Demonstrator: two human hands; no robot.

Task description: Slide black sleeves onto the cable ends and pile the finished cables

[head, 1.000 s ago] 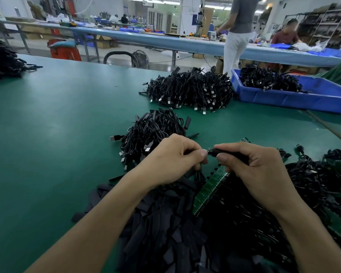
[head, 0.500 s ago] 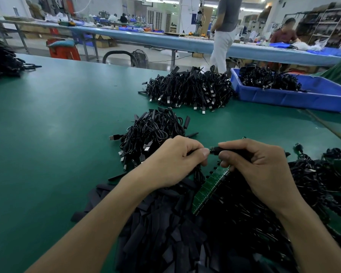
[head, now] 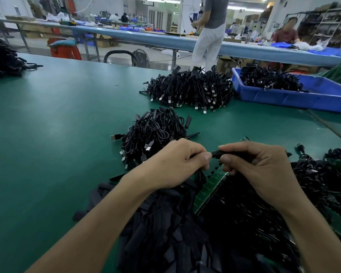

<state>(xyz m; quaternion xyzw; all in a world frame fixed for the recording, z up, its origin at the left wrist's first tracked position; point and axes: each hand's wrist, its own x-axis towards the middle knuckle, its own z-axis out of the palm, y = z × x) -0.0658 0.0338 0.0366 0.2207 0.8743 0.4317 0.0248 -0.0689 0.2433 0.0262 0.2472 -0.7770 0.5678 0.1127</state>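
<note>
Left hand (head: 177, 164): fingers curled tight, pinching the cable (head: 200, 174). Right hand (head: 264, 170): thumb and fingers wrapped round the sleeve (head: 234, 154). The plug (head: 215, 154) poked out of the sleeve's 9 o'clock end, touching the left fingertips. All of it was held just above the table (head: 57, 125). The small cable pile (head: 154, 133) lay at 11 o'clock of the hands, the loose sleeve heap (head: 161, 223) at 6, the big pile (head: 189, 89) at 12 and the blue bin (head: 283, 97) at 2.
</note>
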